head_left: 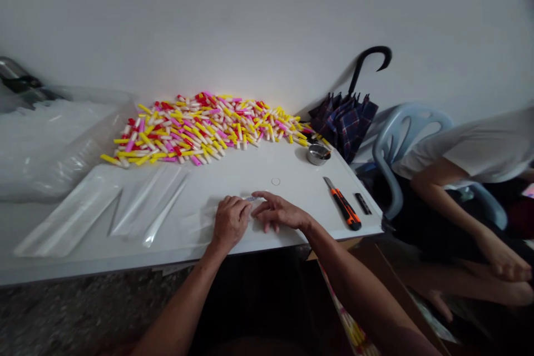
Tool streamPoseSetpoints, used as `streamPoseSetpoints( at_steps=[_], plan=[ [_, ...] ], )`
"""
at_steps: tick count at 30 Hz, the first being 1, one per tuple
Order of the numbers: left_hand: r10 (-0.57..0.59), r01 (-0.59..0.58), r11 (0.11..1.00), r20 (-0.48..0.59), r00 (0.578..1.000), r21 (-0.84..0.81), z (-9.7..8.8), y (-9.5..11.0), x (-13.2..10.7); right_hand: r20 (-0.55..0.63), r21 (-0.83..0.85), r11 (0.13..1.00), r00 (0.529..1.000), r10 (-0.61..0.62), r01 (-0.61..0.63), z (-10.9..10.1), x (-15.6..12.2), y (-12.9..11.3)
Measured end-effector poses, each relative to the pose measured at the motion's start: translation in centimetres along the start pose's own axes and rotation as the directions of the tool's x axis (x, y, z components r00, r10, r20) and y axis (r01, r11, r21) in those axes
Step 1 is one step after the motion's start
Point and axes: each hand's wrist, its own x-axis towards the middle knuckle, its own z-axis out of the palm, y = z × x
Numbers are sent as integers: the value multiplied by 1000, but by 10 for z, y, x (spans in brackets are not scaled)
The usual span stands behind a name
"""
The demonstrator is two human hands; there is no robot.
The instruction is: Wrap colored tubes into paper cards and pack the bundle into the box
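Observation:
Near the table's front edge, my left hand [231, 219] is closed, thumb against fingers, on a clear plastic bag [196, 223] lying flat to its left. A small bluish printed bit [250, 198] shows at its fingertips. Just to the right, my right hand [280, 211] has its fingers apart and bent, reaching towards that printed bit; nothing shows held in it. Beyond the hands lies a thin ring like a rubber band [276, 181]. A large heap of small white tubes with yellow, red and pink caps [200, 125] lies along the wall.
Flat clear bags [146, 200] and a big plastic sack [54, 144] are at left. On the right are a metal bowl [317, 154], an orange box cutter [344, 206] with its blade out, a black object [362, 203] and an umbrella [346, 122]. A person sits beside a blue chair [390, 178].

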Motion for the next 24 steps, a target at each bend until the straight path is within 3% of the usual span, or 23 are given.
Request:
streamPoseSetpoints(
  at_steps=[6,7,9,10,12,13,15,17,20,24],
  plan=[
    [-3,3,1000,3,1000,16,-1,1,0,87,-23,1000,996,19,-17,-9,6,0],
    [-11,11,1000,-1,1000,10,-1,2,0,31,-60,998,1000,-2,4,-16,11,-2],
    [-30,30,1000,-13,999,-7,-1,4,1,-212,-195,979,973,-95,53,-35,28,-9],
    [-38,37,999,-19,999,-15,-2,4,1,-369,-304,952,915,-160,44,-46,41,-15],
    [-45,45,999,-28,999,-28,-1,4,1,-587,-521,848,762,-274,-97,-71,72,-29],
    [-48,47,998,-30,998,-32,-1,4,1,-643,-596,777,698,-314,-200,-82,89,-36],
    [-55,54,998,-27,998,-38,-1,3,1,-687,-651,693,630,-362,-311,-102,123,-50],
    [-62,61,997,-20,998,-46,-1,3,1,-697,-663,660,612,-373,-352,-115,153,-61],
    [-74,73,996,-12,997,-48,-1,3,1,-696,-678,615,621,-360,-404,-122,185,-70],
    [-84,83,995,-10,996,-50,-2,4,1,-673,-698,581,660,-334,-418,-118,182,-72]
  ],
)
